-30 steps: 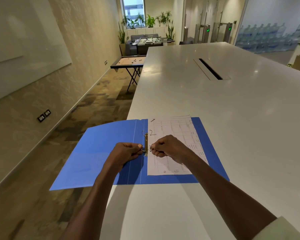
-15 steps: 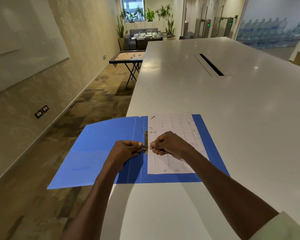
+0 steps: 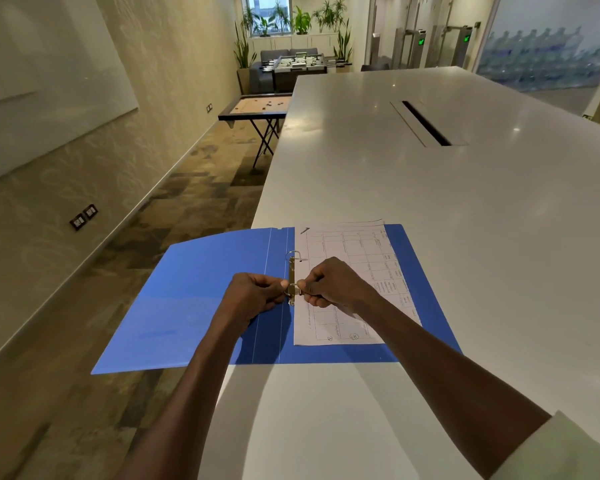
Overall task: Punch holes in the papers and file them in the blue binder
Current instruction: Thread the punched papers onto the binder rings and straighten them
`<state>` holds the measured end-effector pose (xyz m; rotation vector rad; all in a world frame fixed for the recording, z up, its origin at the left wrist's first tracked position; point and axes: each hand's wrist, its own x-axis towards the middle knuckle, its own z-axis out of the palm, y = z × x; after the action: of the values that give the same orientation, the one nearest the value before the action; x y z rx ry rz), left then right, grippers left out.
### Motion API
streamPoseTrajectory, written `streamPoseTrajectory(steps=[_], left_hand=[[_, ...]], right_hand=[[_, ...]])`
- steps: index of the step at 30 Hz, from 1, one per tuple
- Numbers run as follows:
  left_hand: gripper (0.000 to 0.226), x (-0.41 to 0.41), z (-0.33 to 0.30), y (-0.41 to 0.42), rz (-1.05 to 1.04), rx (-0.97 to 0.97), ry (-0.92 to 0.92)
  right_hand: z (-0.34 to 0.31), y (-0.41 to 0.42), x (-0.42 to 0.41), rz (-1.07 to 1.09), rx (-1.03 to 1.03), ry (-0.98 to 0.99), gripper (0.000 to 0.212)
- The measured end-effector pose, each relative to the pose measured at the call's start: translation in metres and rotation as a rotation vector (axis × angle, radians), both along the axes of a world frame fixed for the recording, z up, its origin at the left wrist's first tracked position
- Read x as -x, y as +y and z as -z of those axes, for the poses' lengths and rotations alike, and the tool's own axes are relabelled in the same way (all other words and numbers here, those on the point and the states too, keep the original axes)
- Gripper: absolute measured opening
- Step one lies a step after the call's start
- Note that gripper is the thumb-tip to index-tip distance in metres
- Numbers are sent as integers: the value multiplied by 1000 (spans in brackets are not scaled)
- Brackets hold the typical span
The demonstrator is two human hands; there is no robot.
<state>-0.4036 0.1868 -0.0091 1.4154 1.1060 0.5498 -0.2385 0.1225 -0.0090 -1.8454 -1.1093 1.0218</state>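
A blue binder (image 3: 194, 299) was seen lying open and flat at the near left corner of a long white table (image 3: 430, 202), its left cover overhanging the table's edge above the patterned floor. Its plastic was plain and bright, with pale crease lines running along the spine. A printed paper (image 3: 347, 244), ruled into a grid of boxes with small text, was laid on the right cover, its left margin threaded onto the metal ring mechanism (image 3: 292, 271). Whether more than one sheet was stacked there could not be told, though a second edge was glimpsed at the top. One binder, one mechanism with two rings, and two hands were counted; the far ring was seen closed in an arch above a punched hole. The near ring was met from both sides: the left hand (image 3: 253, 296) was curled with thumb and fingertips pinched on it from the spine side, and the right hand (image 3: 333, 285) was closed on it from the paper side, resting on the sheet. Both hands were thus placed at the binder's middle, touching the mechanism, with the paper partly covered under the right wrist.
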Motion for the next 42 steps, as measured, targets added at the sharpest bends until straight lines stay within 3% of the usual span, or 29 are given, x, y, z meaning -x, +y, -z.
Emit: streamPoseTrajectory(steps=[15, 19, 23, 25, 28, 32, 36, 42], left_hand=[[9, -2, -7, -4, -48, 17, 12], [7, -7, -10, -4, -76, -56, 42], [15, -24, -12, -16, -248, -431, 181], [21, -37, -19, -31, -224, -536, 138], [26, -58, -24, -53, -49, -553, 126], [37, -78, -12, -68, 110, -449, 193], [46, -81, 8, -72, 147, -408, 271], [45, -87, 13, -69, 145, -383, 311]], right_hand=[[-3, -7, 6, 80, -27, -34, 21], [-3, -22, 4, 100, -139, -266, 19], [-2, -45, -9, 219, -109, -538, 42], [-5, -61, -15, 254, -27, -684, 53], [-9, -84, -17, 273, 159, -848, 67], [-7, -104, -9, 321, 277, -856, 84], [1, -113, 6, 334, 348, -940, 108], [0, -117, 13, 341, 437, -978, 111]])
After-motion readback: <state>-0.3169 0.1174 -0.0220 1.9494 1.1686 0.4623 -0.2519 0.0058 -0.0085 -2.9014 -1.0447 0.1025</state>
